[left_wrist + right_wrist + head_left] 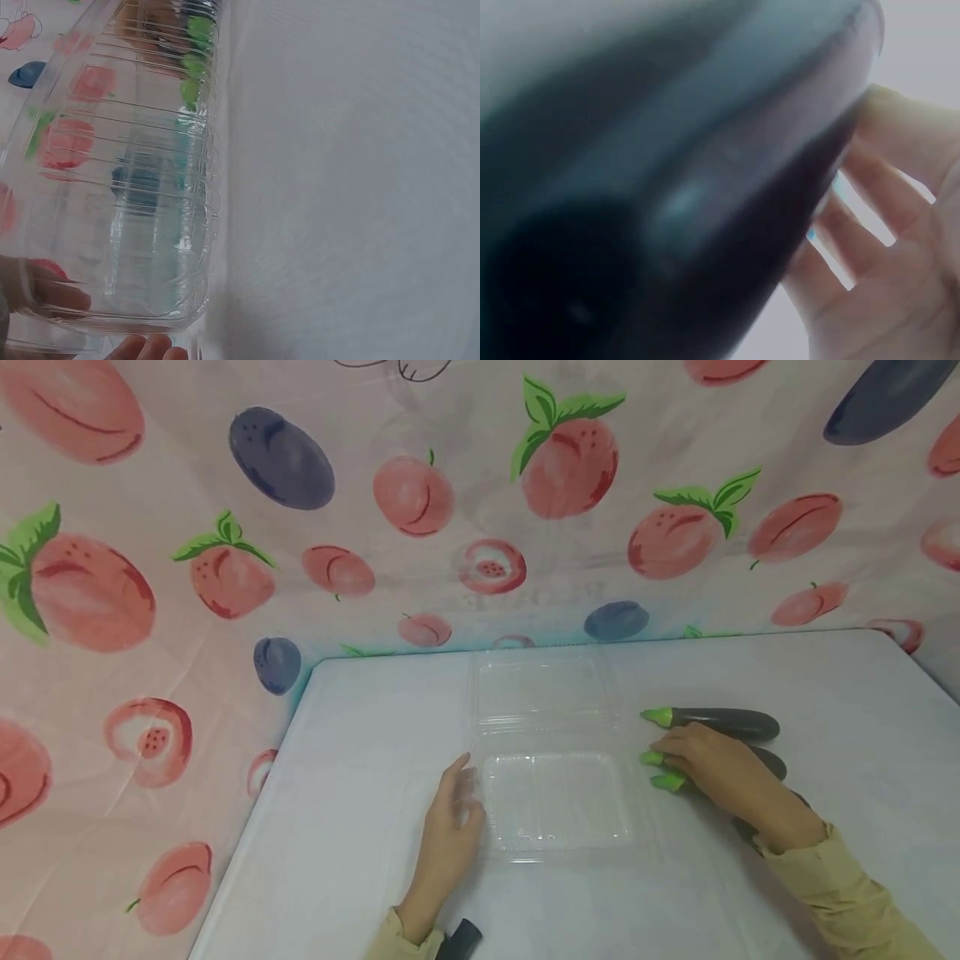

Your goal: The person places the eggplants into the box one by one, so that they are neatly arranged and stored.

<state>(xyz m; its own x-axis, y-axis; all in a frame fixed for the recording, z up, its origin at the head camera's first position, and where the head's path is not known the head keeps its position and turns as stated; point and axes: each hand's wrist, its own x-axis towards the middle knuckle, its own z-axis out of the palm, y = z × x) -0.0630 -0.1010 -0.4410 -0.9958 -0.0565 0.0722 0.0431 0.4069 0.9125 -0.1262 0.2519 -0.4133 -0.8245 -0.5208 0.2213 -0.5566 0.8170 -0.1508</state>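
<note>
A clear plastic clamshell container (555, 856) lies unfolded on the white table, its lid (543, 727) toward the back. My left hand (450, 831) is at the container's left edge, thumb and fingers spread apart. The left wrist view shows the thumb (64, 292) through the clear plastic. On the right lie dark eggplants with green caps. The back eggplant (731, 722) lies apart from my right hand (708, 764), which reaches over the middle eggplant (772, 764) and the front cap (667, 781). Its fingers curl round an eggplant (727, 195); the hand hides which one.
A fruit-print cloth (450, 527) hangs behind and left of the white table (360, 760). A short black cylindrical object (461, 939) shows beside the left sleeve at the bottom edge.
</note>
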